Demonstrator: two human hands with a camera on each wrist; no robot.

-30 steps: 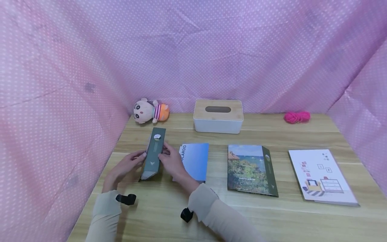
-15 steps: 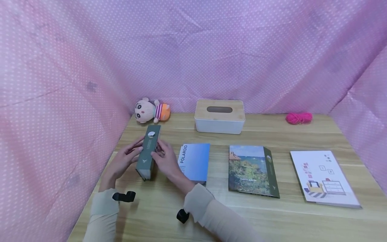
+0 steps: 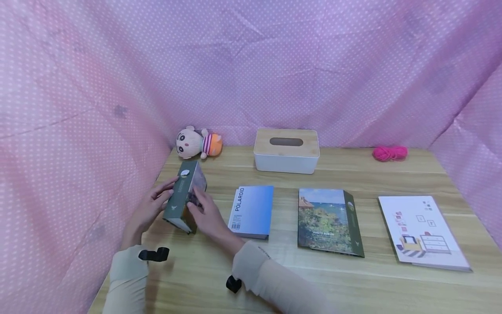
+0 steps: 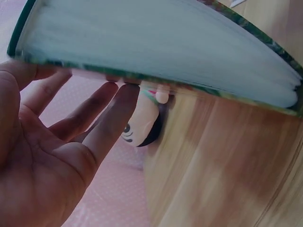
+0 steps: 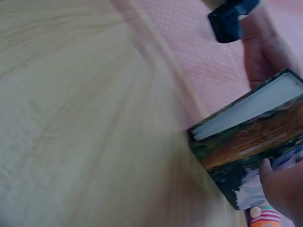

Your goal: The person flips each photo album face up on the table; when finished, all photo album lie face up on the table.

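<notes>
A thick photo album (image 3: 183, 192) with a green spine leans to the left, spine up, between both hands at the table's left side. My left hand (image 3: 150, 209) is on its left, and in the left wrist view the fairly straight fingers (image 4: 124, 101) touch the lower cover below the white page block (image 4: 142, 42). On the other side, my right hand (image 3: 208, 216) presses its fingers against the picture cover. The right wrist view shows one digit (image 5: 267, 170) on that painted cover (image 5: 251, 146); the rest of that hand is mostly cut off.
Right of the hands lie a blue Polaroid album (image 3: 252, 211), a second photo album (image 3: 321, 218) and a white illustrated book (image 3: 421, 226). Along the back are a plush toy (image 3: 192, 144), a tissue box (image 3: 286, 155) and pink yarn (image 3: 390, 153). A pink dotted cloth (image 3: 251, 74) surrounds the wooden table (image 3: 313, 288).
The held album has moved left and tipped further over, so its right cover now shows. Both hands have shifted left with it, leaving the blue album's lower left corner uncovered.
</notes>
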